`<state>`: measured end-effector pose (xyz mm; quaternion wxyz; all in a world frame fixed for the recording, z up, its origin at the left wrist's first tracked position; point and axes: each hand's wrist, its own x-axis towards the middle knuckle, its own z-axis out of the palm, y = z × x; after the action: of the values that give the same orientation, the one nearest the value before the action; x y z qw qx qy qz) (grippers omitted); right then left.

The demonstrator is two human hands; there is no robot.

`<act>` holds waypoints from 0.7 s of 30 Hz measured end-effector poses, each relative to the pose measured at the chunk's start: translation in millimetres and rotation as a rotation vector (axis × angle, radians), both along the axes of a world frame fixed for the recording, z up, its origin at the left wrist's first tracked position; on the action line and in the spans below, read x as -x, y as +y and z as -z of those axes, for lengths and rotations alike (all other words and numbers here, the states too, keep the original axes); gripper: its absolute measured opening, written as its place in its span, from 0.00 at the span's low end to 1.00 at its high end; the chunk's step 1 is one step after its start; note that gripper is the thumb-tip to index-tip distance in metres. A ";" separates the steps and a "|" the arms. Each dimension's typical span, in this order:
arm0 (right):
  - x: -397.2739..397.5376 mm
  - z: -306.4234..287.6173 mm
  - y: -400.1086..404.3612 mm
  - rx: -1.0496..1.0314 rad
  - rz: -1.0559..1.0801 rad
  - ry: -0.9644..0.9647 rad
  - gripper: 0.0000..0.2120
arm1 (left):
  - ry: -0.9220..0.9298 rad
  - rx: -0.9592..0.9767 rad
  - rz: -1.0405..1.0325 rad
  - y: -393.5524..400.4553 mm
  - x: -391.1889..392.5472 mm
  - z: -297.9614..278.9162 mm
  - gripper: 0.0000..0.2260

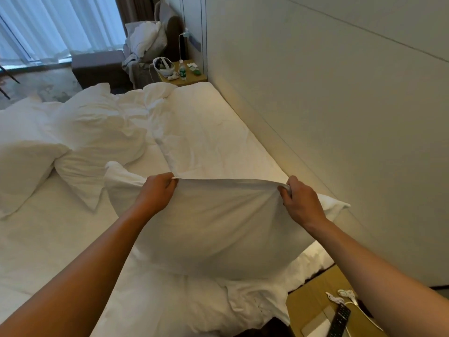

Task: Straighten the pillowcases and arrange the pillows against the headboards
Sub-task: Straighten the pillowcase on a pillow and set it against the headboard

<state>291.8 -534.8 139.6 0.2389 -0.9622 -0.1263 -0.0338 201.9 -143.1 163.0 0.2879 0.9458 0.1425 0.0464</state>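
Head view, looking down over two bare forearms that reach forward across a white bed (73, 239). Nearest the viewer, just right of the bed's near corner, a tan bedside surface (313, 310) carries a black remote control (340, 319) and a coiled white cable (345, 294).

Above the bed, both hands hold up one white pillow (218, 227) by the top hem of its pillowcase. The left hand (156, 193) has its grip closed, fingers curled and pinching the hem at the left end. The right hand (300, 203) has its grip closed too, with cloth bunched between thumb and fingers at the right end. The hem is pulled nearly straight between the two hands, and the pillow's full body hangs below them, bulging toward the viewer. The pillow's right corner points toward the pale padded headboard (340, 117), which runs along the bed's right side.

Farther across the bed, left of the held pillow, a second pillow (24, 154) and a third pillow (97, 132) lie crumpled on the sheet, overlapping, well apart from the headboard. A rumpled white duvet (206, 132) lies beyond the held pillow, alongside the headboard.

Past the bed's far end, a small nightstand (192, 77) holds a green-labelled bottle (182, 70) and a white headset (163, 65). Behind it stands an armchair (170, 27) piled with white linen, with sheer curtains (60, 25) to its left.
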 end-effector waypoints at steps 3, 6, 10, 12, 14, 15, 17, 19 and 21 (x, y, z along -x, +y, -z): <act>-12.7 -2.6 5.8 0.101 -0.007 0.013 0.14 | 0.027 0.011 -0.003 10.7 -22.1 9.4 0.17; -20.8 -1.1 12.3 0.211 0.008 -0.002 0.15 | 0.038 -0.005 0.005 19.0 -38.0 21.5 0.16; -29.2 6.4 20.4 0.207 0.074 0.018 0.13 | 0.049 -0.011 0.036 27.0 -53.2 29.9 0.16; -32.7 10.2 22.3 0.185 0.092 0.014 0.14 | 0.063 -0.008 0.051 29.9 -57.3 32.1 0.16; -35.8 14.5 24.8 0.147 0.110 0.001 0.14 | 0.077 -0.011 0.058 33.4 -60.5 33.2 0.16; -35.9 17.5 27.3 0.123 0.115 -0.004 0.13 | 0.087 -0.019 0.062 35.8 -61.0 34.1 0.16; -35.0 22.0 31.9 0.068 0.130 -0.010 0.11 | 0.097 -0.039 0.074 39.7 -62.3 35.9 0.15; -33.4 23.1 34.1 0.018 0.143 -0.020 0.11 | 0.102 -0.047 0.068 41.4 -63.4 35.1 0.16; -33.2 22.2 33.9 -0.009 0.154 -0.023 0.11 | 0.077 -0.046 0.054 41.5 -66.1 32.7 0.15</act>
<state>325.0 -500.9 117.4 0.2385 -0.9675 -0.0544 -0.0639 268.0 -101.6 130.3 0.2617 0.9567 0.1269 0.0054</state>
